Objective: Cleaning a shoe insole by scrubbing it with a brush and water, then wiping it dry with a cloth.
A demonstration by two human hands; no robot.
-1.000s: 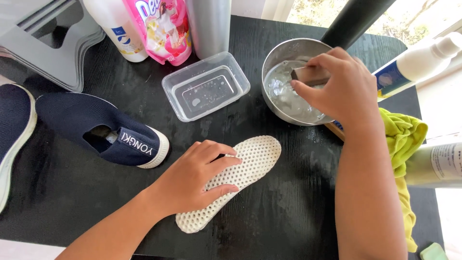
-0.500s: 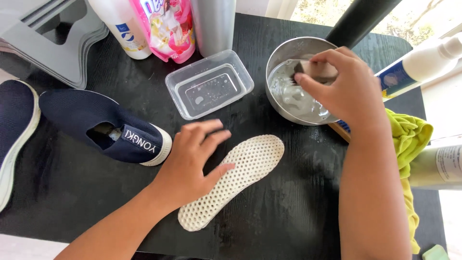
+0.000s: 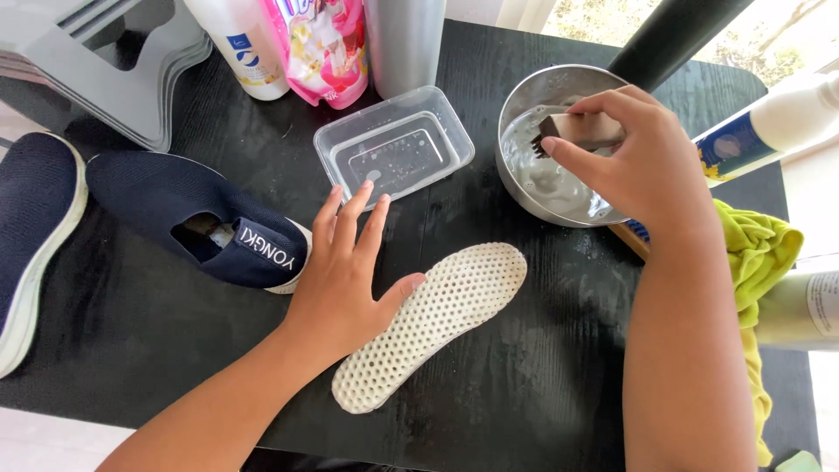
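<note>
A white perforated insole (image 3: 437, 323) lies diagonally on the black table (image 3: 524, 393). My left hand (image 3: 345, 271) hovers flat beside it, fingers spread, the thumb touching the insole's edge. My right hand (image 3: 634, 162) grips a small wooden brush (image 3: 572, 129) with dark bristles, held over a metal bowl (image 3: 533, 96) of cloudy soapy water. A navy slip-on shoe (image 3: 210, 229) lies just left of my left hand.
A clear plastic tub (image 3: 393, 144) with a little water sits behind the insole. Bottles and a pink pouch (image 3: 319, 48) stand at the back. A second navy shoe (image 3: 35, 236) lies far left, a yellow-green cloth (image 3: 756, 262) and white bottles at right.
My left hand has lifted off the insole and slid left and back, fingers now spread. My right hand has raised the brush a little in the bowl.
</note>
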